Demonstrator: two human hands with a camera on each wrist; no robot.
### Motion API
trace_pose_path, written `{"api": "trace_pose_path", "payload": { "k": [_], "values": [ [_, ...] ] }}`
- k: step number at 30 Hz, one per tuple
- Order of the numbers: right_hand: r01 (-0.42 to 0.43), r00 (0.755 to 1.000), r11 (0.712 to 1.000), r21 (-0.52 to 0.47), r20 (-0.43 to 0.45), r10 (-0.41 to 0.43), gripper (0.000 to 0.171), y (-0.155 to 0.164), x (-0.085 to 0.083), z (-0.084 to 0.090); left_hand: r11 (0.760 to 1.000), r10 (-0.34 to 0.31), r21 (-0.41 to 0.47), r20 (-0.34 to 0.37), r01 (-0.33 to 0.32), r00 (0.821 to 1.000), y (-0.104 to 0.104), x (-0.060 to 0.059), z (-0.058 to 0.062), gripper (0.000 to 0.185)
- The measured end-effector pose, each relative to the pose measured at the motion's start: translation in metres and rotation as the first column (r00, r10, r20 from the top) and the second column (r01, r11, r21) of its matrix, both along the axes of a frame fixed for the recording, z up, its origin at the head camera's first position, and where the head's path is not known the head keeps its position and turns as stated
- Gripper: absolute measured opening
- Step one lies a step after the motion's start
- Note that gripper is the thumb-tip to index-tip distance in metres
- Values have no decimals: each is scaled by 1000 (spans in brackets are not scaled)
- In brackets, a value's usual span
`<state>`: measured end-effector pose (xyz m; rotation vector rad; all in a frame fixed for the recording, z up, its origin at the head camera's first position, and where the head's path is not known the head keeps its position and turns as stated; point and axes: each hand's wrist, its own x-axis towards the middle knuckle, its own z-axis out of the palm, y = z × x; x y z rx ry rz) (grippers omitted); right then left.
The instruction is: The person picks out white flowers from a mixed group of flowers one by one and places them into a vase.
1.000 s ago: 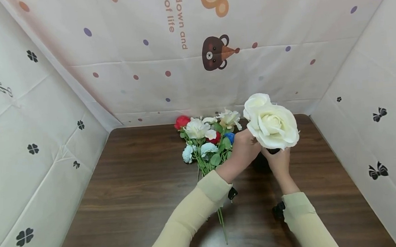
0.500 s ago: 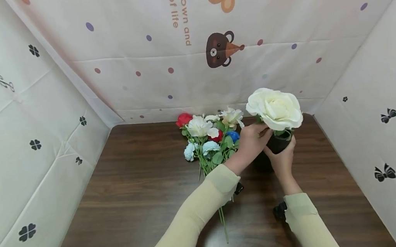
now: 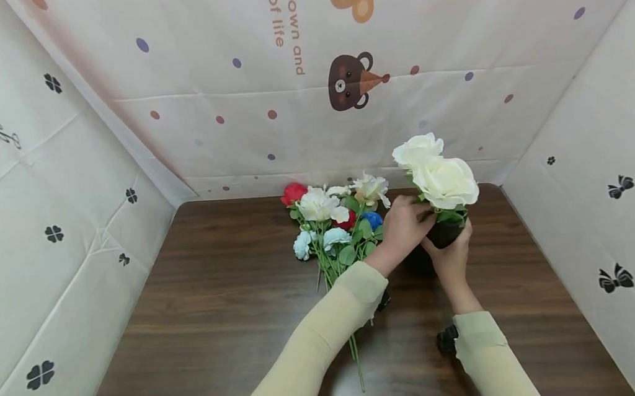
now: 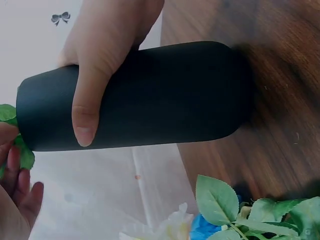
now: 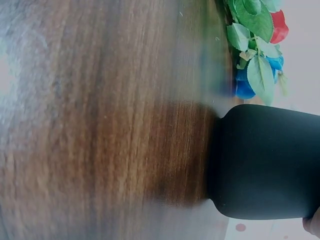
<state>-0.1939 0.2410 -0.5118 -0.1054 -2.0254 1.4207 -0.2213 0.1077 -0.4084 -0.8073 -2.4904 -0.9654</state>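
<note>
A tall black vase (image 4: 165, 95) stands on the wooden table, its base down in the right wrist view. My right hand (image 3: 452, 256) grips it below the rim, with the thumb (image 4: 86, 117) across its side in the left wrist view. Two large white rose blooms (image 3: 446, 181) rise above the vase's mouth, and green leaves (image 3: 453, 216) sit at the rim. My left hand (image 3: 406, 223) pinches the rose at its leaves beside the mouth, fingers bent. The stem inside the vase is hidden.
Left of the vase lies a bunch of artificial flowers (image 3: 318, 205), with white, red, light blue and blue blooms. Their green stems (image 3: 357, 359) point toward the near edge of the table (image 3: 210, 331). Printed cloth walls (image 3: 217, 63) enclose the back and sides.
The white rose has shifted from leaning toward the camera to standing over the vase's mouth, its leaves now at the rim. My left hand moved slightly right with it; my right hand stays on the vase.
</note>
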Motion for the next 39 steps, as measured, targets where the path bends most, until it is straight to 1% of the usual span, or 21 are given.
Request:
{"api": "trace_pose_path", "payload": {
  "k": [3, 7, 9, 12, 14, 16, 18, 21, 23, 24, 26, 28, 30, 33, 35, 39],
  "values": [
    [7, 1000, 1000, 3, 14, -7, 99, 0, 0, 1, 1000, 8, -4, 8, -8, 1000, 1, -3, 0, 17],
    [15, 999, 1000, -2, 37, -15, 100, -1, 0, 3, 1000, 6, 4, 68, -6, 998, 3, -5, 0, 17],
    [14, 999, 1000, -9, 45, -14, 100, -1, 0, 3, 1000, 0, 30, 107, -3, 994, 3, -5, 0, 16],
    [9, 999, 1000, -10, 53, -8, 99, -1, 0, 5, 997, -3, 76, 140, -7, 990, 3, -7, 1, 15],
    [5, 998, 1000, -10, 56, -5, 99, -1, -1, 5, 995, -18, 99, 153, 3, 988, 2, -7, 0, 15],
    [3, 998, 1000, -14, 58, -2, 100, -1, -1, 5, 996, -34, 88, 152, 21, 988, 1, -7, -2, 17],
    [3, 998, 1000, -22, 56, -2, 100, -1, -1, 5, 995, -67, 90, 175, 52, 982, 0, -6, -6, 20],
    [9, 999, 1000, -22, 50, -8, 100, -1, 0, 5, 987, -123, 125, 225, 97, 966, -3, -5, -11, 24],
    [16, 999, 1000, -21, 48, -15, 99, -1, 0, 4, 980, -150, 170, 263, 108, 953, -5, -5, -13, 26],
    [20, 999, 1000, -19, 44, -19, 99, -1, 0, 4, 976, -158, 187, 269, 109, 950, -6, -5, -14, 25],
    [23, 999, 1000, -19, 45, -22, 99, -1, 1, 4, 974, -156, 202, 275, 102, 949, -10, -6, -14, 25],
    [28, 998, 999, -25, 52, -27, 99, -2, 2, 5, 975, -142, 204, 269, 87, 953, -15, -7, -15, 25],
    [32, 998, 999, -23, 57, -31, 100, -2, 2, 5, 970, -138, 231, 283, 73, 949, -23, -8, -15, 25],
    [41, 997, 999, -22, 67, -40, 100, -3, 2, 5, 962, -129, 272, 328, 37, 936, -37, -9, -18, 25],
    [49, 996, 999, -23, 74, -47, 101, -3, 2, 5, 956, -118, 293, 366, 7, 923, -48, -10, -21, 25],
    [55, 995, 998, -32, 90, -52, 101, -4, 2, 5, 967, -40, 246, 415, -69, 909, -76, -17, -27, 26]
  ]
}}
